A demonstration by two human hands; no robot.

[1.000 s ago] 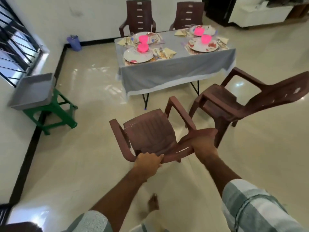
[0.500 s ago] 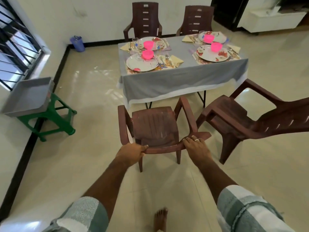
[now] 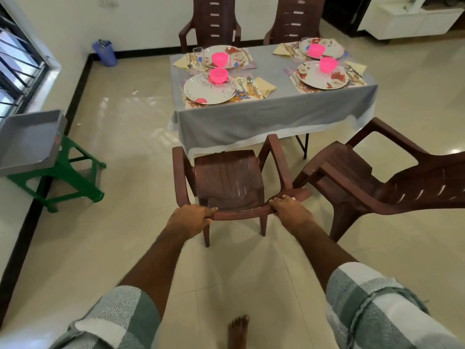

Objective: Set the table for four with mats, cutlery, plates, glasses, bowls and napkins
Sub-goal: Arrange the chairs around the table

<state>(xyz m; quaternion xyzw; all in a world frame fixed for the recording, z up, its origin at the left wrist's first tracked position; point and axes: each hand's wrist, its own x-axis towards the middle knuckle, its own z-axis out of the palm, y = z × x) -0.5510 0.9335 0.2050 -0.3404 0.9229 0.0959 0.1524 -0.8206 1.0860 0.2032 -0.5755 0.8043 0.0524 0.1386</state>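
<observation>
A brown plastic chair [image 3: 229,180] stands upright on the floor, facing the near left side of the table [image 3: 264,122]. My left hand [image 3: 190,217] grips the left end of its backrest top. My right hand [image 3: 289,210] grips the right end. The grey-clothed table carries floral plates [image 3: 208,90] on mats, pink bowls [image 3: 218,75], cutlery [image 3: 245,84], yellow napkins [image 3: 265,86] and glasses [image 3: 198,55] at each of its place settings.
A second brown chair [image 3: 364,182] stands angled at the right, close beside mine. Two more chairs [image 3: 214,18] sit behind the table. A grey tray [image 3: 27,139] rests on a green stool [image 3: 73,177] at the left wall. A blue bin [image 3: 104,52] stands by the far wall.
The chair was tilted and off the floor a second ago; it now stands level on its legs, closer to the table. Both hands kept their hold on the backrest.
</observation>
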